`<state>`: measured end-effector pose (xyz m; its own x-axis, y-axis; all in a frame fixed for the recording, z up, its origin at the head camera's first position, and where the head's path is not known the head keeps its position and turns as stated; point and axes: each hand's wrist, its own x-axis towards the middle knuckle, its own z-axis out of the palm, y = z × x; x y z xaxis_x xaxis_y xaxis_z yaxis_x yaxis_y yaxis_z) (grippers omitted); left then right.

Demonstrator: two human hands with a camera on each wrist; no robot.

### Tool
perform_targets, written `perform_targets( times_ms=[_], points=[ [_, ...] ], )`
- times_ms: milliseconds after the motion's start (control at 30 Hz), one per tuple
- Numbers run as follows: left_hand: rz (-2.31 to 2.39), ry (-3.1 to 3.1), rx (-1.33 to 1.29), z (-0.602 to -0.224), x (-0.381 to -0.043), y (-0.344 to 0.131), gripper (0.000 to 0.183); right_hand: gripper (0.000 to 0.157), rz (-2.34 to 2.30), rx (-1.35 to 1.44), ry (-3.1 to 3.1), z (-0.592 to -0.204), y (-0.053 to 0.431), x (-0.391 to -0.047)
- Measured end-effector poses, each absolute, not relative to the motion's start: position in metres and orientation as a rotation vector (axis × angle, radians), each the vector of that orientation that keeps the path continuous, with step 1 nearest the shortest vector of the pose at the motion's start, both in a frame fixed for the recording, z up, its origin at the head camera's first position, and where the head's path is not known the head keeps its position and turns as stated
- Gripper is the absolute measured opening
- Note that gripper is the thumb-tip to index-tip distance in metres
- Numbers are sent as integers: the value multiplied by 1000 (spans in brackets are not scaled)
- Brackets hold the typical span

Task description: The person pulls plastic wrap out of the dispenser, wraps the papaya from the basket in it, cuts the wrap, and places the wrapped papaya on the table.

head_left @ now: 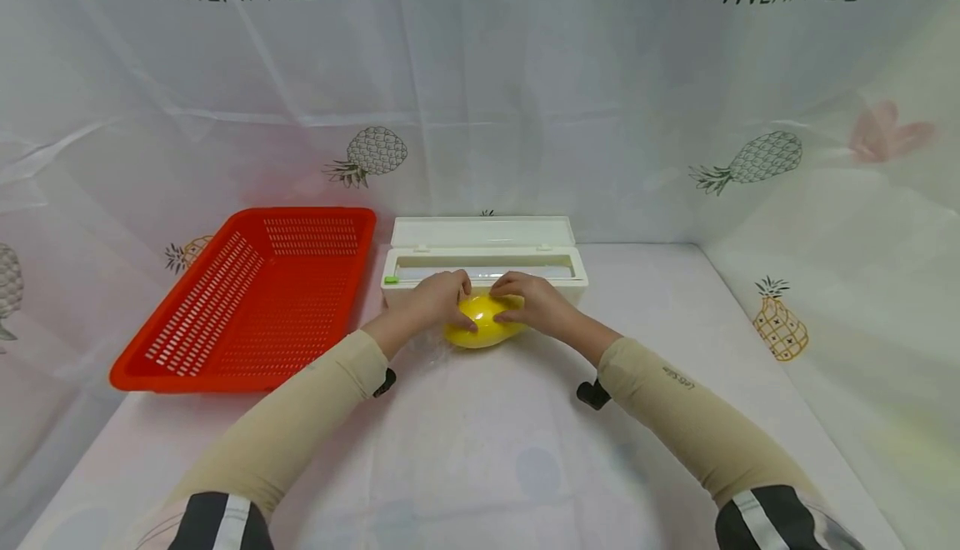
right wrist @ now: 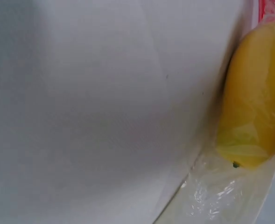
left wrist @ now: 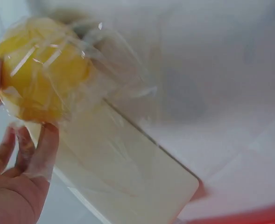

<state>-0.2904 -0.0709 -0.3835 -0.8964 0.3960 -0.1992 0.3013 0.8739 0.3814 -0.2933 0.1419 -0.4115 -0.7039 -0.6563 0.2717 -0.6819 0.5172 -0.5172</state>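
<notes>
Far left, a red basket (head_left: 277, 317) stands on the table (head_left: 487, 450), presumably set aside so that it is within reach yet clear of the work in front of the box. Next to the right, the left hand (head_left: 441, 298) has its fingers and thumb bent around the near end of a yellow fruit (head_left: 483, 323); whether it also pinches the clear film (left wrist: 123, 70) cannot be told. Loose film spreads beyond this end, which is probably why the hand sits there, keeping the wrap against the fruit. At centre, the fruit lies just in front of a white box (head_left: 483, 253), whose lid (head_left: 480, 232) is raised at the rear, an arrangement that likely leaves its slot accessible from the front. Whether the fruit rests fully on the table is hidden. To its right, the right hand (head_left: 530, 300) curls over the other end, thumb on the near face, apparently to steady it against the left.

Orientation: the fruit lies on its side, long axis roughly left to right, along the box front. A dark stem spot (right wrist: 236, 164) marks one end, judged to point right, away from the basket.
</notes>
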Motion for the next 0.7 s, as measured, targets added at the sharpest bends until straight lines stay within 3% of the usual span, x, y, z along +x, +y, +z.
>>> perform_targets(
  times_ms=[133,367,700],
  points=[
    [485,2782,546,-384,-284,-70,67,35,994,1141,-2703,-416,141,-290],
    [373,2827,613,-384,-272,-66,59,30,1064,1041,-2663,-425,139,-283],
    [455,2916,575,-389,-258,-61,51,36,1062,871,-2653,-432,140,-266]
  ],
)
